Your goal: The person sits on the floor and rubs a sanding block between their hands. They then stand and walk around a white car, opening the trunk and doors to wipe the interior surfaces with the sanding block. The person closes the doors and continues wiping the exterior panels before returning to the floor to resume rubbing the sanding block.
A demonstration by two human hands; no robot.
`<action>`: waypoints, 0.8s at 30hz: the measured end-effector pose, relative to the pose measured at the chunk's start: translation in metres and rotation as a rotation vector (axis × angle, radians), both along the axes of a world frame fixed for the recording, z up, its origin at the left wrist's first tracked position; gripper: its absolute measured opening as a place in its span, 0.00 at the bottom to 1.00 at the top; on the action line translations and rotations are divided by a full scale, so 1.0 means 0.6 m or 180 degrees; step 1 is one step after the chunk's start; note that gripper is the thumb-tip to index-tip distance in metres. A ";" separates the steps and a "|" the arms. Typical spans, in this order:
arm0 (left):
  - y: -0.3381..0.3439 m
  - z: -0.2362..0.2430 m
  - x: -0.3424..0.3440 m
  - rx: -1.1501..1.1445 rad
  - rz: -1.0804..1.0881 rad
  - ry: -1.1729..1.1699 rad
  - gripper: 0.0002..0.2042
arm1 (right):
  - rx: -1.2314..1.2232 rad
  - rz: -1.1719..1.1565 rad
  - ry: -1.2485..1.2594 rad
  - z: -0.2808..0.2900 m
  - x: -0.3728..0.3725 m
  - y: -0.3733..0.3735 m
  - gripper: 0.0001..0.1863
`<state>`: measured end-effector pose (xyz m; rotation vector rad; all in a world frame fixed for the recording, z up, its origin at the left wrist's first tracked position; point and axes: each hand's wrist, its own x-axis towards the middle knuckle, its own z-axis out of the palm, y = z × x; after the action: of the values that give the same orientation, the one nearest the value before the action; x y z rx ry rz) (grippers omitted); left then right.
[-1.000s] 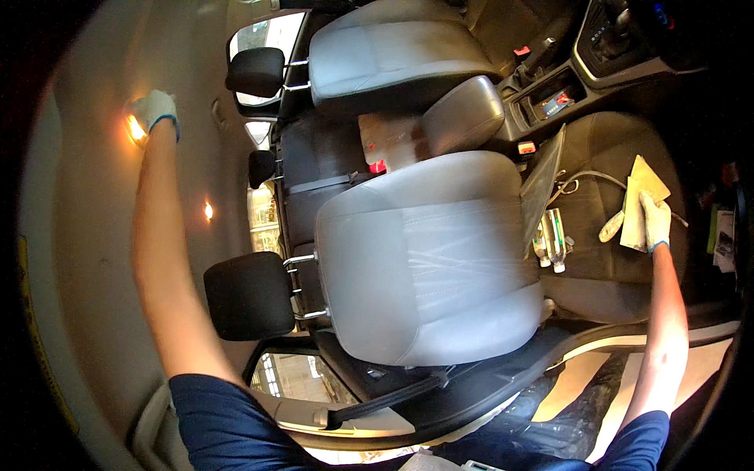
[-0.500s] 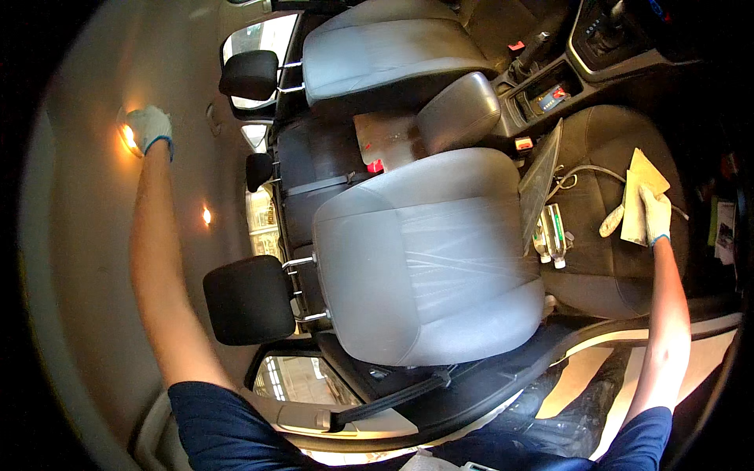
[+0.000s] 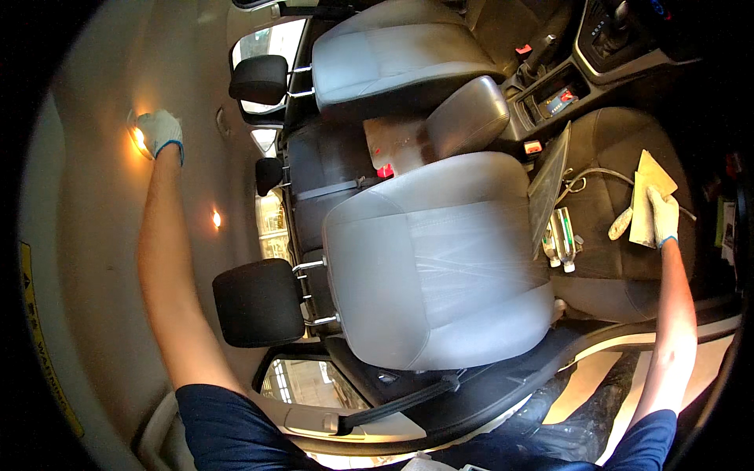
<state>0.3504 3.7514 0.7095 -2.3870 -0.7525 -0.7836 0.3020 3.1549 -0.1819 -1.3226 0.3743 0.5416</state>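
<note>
My left hand (image 3: 161,133), in a white glove with a blue cuff, is raised at the far left against a lit lamp (image 3: 140,140) on the grey headliner. Its fingers are bunched over the lamp and largely hidden. At the far right my right hand (image 3: 664,216), gloved the same way, is closed on a tan folded sheet (image 3: 648,180) over the dark seat cushion (image 3: 605,141). Beside the sheet lies a small pale, elongated object (image 3: 620,224) of unclear kind. A thin grey cable (image 3: 601,171) runs behind the sheet.
A grey front seat back (image 3: 440,259) with a black headrest (image 3: 259,302) fills the middle. Small clear bottles (image 3: 561,239) and a thin dark panel (image 3: 552,188) are on the cushion. Another lit lamp (image 3: 217,220), a gear lever (image 3: 620,16) and a seat belt (image 3: 400,404) are around.
The whole view has shifted slightly right, bringing a yellow label into sight at the left edge. Both hands keep their places at the lamp and the tan sheet.
</note>
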 end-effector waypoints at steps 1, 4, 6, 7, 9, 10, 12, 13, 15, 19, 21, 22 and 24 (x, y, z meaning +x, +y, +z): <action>0.027 0.062 -0.008 0.0250 0.0032 0.0192 0.10 | 0.0222 0.0100 0.0151 -0.007 -0.006 0.018 0.15; 0.022 -0.021 0.015 -0.0293 -0.0033 -0.0446 0.11 | -0.0019 0.0086 0.0197 -0.001 -0.002 -0.005 0.15; -0.019 -0.030 0.017 -0.0693 -0.0017 -0.0732 0.11 | -0.0157 0.0082 0.0076 0.005 0.003 -0.012 0.16; -0.025 -0.011 0.016 -0.0781 0.0017 -0.0586 0.11 | -0.0152 0.0107 0.0028 -0.004 -0.001 -0.008 0.17; -0.024 0.004 0.012 -0.0457 0.0092 -0.0239 0.11 | -0.0099 0.0164 0.0064 -0.020 -0.001 -0.009 0.18; -0.022 -0.006 0.007 -0.0054 0.0132 -0.0036 0.11 | -0.0060 0.0198 0.0149 -0.024 0.004 -0.013 0.18; -0.021 -0.017 0.007 0.0067 0.0022 -0.0049 0.13 | 0.0001 0.0136 0.0195 -0.031 0.001 -0.011 0.18; -0.022 -0.020 0.007 -0.0211 -0.0115 -0.0269 0.14 | -0.0041 0.0089 0.0081 -0.030 -0.002 -0.006 0.18; -0.029 -0.020 0.007 -0.0529 -0.0174 -0.0439 0.11 | -0.0130 -0.0012 -0.0148 -0.028 -0.004 0.000 0.17; 0.004 -0.019 -0.002 -0.0890 -0.0667 -0.0789 0.11 | 0.0066 0.0098 0.0173 -0.033 0.000 -0.011 0.18; 0.017 0.007 -0.006 -0.1290 -0.0658 -0.0713 0.08 | -0.0074 0.0180 0.0141 -0.038 0.002 -0.016 0.18; 0.024 0.044 -0.004 -0.1541 -0.0321 -0.0392 0.08 | -0.0142 0.0163 0.0034 -0.038 -0.002 -0.007 0.18; 0.020 0.059 0.012 -0.1333 0.0153 0.0259 0.09 | -0.0104 0.0011 -0.0068 -0.023 -0.009 0.005 0.17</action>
<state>0.3575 3.7636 0.7449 -2.7354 -1.0181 -0.5453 0.2967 3.1580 -0.1957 -1.3596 0.3646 0.5259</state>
